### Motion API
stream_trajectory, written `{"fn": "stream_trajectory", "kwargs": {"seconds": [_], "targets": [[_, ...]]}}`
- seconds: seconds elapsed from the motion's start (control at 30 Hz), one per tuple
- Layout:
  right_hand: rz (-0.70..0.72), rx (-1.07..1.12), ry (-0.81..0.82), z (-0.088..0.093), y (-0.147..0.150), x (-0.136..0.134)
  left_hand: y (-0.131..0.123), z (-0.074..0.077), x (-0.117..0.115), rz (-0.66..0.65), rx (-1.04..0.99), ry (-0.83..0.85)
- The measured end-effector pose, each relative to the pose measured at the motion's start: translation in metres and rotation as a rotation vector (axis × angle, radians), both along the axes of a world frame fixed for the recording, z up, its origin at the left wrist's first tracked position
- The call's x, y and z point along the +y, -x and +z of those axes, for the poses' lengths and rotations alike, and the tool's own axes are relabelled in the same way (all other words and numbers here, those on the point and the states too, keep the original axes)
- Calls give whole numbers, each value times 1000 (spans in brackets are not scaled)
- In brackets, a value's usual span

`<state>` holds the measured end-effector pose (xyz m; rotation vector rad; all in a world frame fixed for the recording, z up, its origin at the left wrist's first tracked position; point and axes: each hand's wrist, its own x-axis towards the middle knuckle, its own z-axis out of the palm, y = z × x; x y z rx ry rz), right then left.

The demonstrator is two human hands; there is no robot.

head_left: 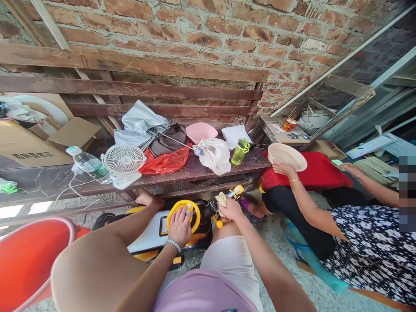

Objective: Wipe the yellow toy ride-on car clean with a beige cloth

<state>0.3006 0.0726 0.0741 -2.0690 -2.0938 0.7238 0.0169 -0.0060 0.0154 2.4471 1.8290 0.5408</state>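
Left hand [180, 226] lies open across round yellow wheel [197, 216]; right hand [230, 209] clutches crumpled cloth [221, 200]

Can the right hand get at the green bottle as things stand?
Probably yes: the green bottle stands near the front edge of the bench, with nothing visible blocking its near side. The right hand holds a cloth, though, so it would likely need to put that down first.

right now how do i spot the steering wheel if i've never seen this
In front of the dark bench by the brick wall, find the ride-on toy. On it, the left hand covers part of the steering wheel. Its ring shape sets it apart from the yellow knob nearby.
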Motion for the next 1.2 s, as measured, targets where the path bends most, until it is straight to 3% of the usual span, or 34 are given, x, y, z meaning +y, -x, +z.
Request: {"fn": "stream_trajectory", "kwargs": {"seconds": [0.1, 0.2, 0.33, 0.53, 0.67, 0.97, 1.2], "targets": [[21, -6, 35, 7, 10, -9, 0, -2, -1, -3, 3, -1], [90, -37, 32, 10, 12, -2, 2, -5, -1, -10, 6, 4], [114, -164, 79, 15, 3, 34, 3, -5, 0, -17, 10, -3], [-14, -305, 230, 27, -34, 93, 3, -2, 0, -15, -12, -9], [12, -360, 295, 26, -28, 113, 2, -3, 0, -4, -17, 5], [129, -384, 430, 27, -1, 115, 1, -2, 1, -9, -42, 22], [157, -263, 437, 23, 41, 107, 2, -4, 0, -14, -22, -17]]}}
